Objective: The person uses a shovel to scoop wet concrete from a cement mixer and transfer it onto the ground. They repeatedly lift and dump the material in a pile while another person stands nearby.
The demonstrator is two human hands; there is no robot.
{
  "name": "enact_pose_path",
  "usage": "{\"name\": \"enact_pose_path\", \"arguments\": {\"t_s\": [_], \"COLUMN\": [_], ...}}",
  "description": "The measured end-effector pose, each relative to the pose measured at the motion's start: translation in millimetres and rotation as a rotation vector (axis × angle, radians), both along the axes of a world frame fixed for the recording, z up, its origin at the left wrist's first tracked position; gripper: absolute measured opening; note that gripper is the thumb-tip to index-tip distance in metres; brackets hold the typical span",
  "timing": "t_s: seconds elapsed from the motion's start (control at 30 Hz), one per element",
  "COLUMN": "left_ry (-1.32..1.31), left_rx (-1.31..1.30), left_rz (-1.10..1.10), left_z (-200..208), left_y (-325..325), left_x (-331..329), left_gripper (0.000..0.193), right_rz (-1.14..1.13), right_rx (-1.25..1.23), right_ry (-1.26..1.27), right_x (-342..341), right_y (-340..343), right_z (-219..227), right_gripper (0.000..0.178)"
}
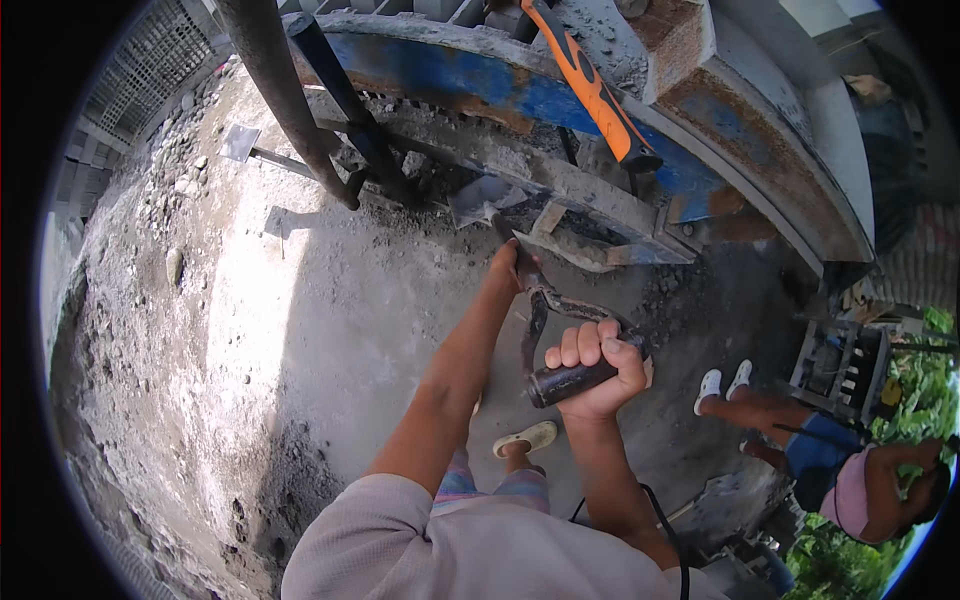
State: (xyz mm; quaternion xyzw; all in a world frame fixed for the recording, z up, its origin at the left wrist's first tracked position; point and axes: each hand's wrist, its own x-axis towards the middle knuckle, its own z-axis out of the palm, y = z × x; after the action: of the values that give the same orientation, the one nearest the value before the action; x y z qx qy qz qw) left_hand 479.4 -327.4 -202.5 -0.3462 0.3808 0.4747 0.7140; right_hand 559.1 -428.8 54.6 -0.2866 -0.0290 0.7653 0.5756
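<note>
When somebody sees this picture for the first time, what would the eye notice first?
Probably the orange-and-black handle at the top, vivid before a curved blue structure. Next, near the centre, the left hand and right hand hold a shovel. A sunlit strip of ground at the left also stands out.

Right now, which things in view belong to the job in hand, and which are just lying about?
In use:
Shovel, gripped by the left hand and the right hand

Apparently just lying about:
Orange-and-black-handled tool, in neither hand
Stone at far left, untouched
</note>
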Motion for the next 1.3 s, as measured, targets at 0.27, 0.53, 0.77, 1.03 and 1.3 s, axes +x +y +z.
{"name": "enact_pose_path", "arguments": {"t_s": [0.27,0.53,0.77,1.03,1.3], "left_ry": [0.071,0.112,0.068,0.077,0.112], "left_rx": [0.093,0.032,0.081,0.112,0.150], "left_rz": [-0.059,0.055,-0.045,0.009,-0.006], "left_z": [52,-3,40,30,17], "left_y": [-26,11,-19,-16,-8], "left_x": [33,29,63,48,26], "left_gripper": [0.025,0.028,0.029,0.030,0.028], "right_rz": [0.070,0.060,0.196,0.177,0.231], "right_rx": [0.136,0.110,0.246,0.191,0.168], "right_ry": [0.007,0.020,0.077,0.071,0.028], "right_x": [34,49,86,67,45], "right_y": [-15,17,-11,-4,5], "right_z": [45,-23,13,23,6], "right_gripper": [0.011,0.009,0.013,0.012,0.013]}}
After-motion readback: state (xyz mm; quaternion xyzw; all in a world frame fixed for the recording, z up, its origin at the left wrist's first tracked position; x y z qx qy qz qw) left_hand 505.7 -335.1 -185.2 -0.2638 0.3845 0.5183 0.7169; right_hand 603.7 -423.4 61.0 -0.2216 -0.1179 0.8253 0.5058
